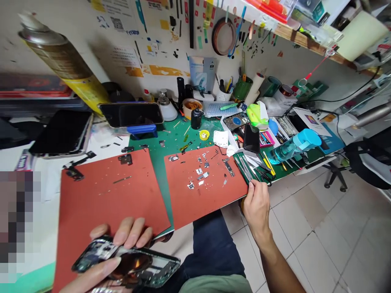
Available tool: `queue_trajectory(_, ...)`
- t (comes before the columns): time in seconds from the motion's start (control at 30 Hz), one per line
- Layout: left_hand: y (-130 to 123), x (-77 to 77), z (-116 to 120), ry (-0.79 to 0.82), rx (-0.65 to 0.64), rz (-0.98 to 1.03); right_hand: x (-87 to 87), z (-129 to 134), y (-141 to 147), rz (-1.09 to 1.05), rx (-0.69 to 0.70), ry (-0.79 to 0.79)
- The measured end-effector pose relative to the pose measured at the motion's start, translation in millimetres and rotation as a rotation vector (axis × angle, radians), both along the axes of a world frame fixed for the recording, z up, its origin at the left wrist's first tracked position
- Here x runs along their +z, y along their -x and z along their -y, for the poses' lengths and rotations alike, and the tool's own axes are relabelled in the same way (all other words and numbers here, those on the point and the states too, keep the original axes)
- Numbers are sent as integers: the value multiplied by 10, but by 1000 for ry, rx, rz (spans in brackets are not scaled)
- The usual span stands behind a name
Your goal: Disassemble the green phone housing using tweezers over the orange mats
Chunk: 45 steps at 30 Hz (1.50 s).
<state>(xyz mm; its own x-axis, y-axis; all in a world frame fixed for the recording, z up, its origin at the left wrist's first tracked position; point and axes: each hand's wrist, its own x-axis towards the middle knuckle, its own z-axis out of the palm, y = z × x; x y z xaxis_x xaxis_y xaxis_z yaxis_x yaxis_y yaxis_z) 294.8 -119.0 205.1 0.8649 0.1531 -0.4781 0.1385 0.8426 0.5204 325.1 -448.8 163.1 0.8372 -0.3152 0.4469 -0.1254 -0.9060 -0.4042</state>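
An opened phone frame (pixel 161 264) with its inner parts exposed is gripped in my left hand (pixel 130 234), above the lower left red mat. The thumb crosses its face and the fingers curl over the far edge. At the right end of the bench, my right hand (pixel 256 203) is closed, thumb and forefinger pinched on the near end of a pair of tweezers (pixel 243 166). More slim metal tools lie beside it, with scissors (pixel 266 177) just to the right. Small phone parts (pixel 203 176) are scattered over the right red mat (pixel 183 211).
The left red mat (pixel 91 203) bears a few small parts. Behind stand a phone on a blue stand (pixel 142 129), a black bottle (pixel 196 119) and a yellow cap (pixel 204 134). A blue water bottle (pixel 295 145) lies on the right; a spray can (pixel 73 65) stands left.
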Motion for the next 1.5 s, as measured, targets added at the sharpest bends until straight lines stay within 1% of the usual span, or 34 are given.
queue_trajectory(0.1,14,-8,40,-42,36,17,56,-144,150,25,36,-35)
queue_trajectory(0.17,50,5,78,-40,72,61,84,-351,268,51,93,-57)
queue_trajectory(0.3,167,28,79,-9,55,157,115,-992,454,98,368,-15)
queue_trajectory(0.37,231,30,37,-5,65,192,116,-1323,458,99,466,30)
queue_trajectory(0.43,283,26,-12,1,93,220,99,-1585,391,97,512,88)
queue_trajectory(0.53,336,-1,-71,17,125,261,37,-1814,230,50,524,211)
queue_trajectory(0.6,361,-41,-103,30,137,280,1,-1867,148,-4,535,265)
queue_trajectory(0.67,386,-96,-137,34,156,297,15,-1851,122,-44,554,295)
queue_trajectory(0.73,410,-157,-172,22,159,328,108,-1774,169,-20,577,298)
queue_trajectory(0.77,421,-187,-187,4,148,354,185,-1721,221,19,612,261)
queue_trajectory(0.8,431,-215,-199,-20,132,383,274,-1666,291,66,674,185)
queue_trajectory(0.87,445,-263,-207,-73,102,434,459,-1582,464,122,895,-83)
queue_trajectory(0.9,450,-283,-201,-94,93,450,535,-1568,557,98,1003,-211)
queue_trajectory(0.93,456,-301,-188,-109,88,458,590,-1577,644,58,1075,-296)
queue_trajectory(0.97,461,-317,-170,-118,88,463,619,-1610,721,25,1119,-348)
queue_trajectory(1.03,477,-345,-122,-141,92,479,599,-1723,830,-9,1133,-377)
queue_trajectory(1.13,512,-374,-58,-208,85,529,470,-1905,888,-29,1068,-409)
queue_trajectory(1.2,533,-382,-40,-265,70,575,400,-1970,887,-66,1021,-444)
queue_trajectory(1.33,531,-381,-35,-349,65,697,373,-1979,885,-104,1023,-504)
queue_trajectory(1.5,473,-417,9,-395,99,861,399,-1978,910,-42,1020,-523)
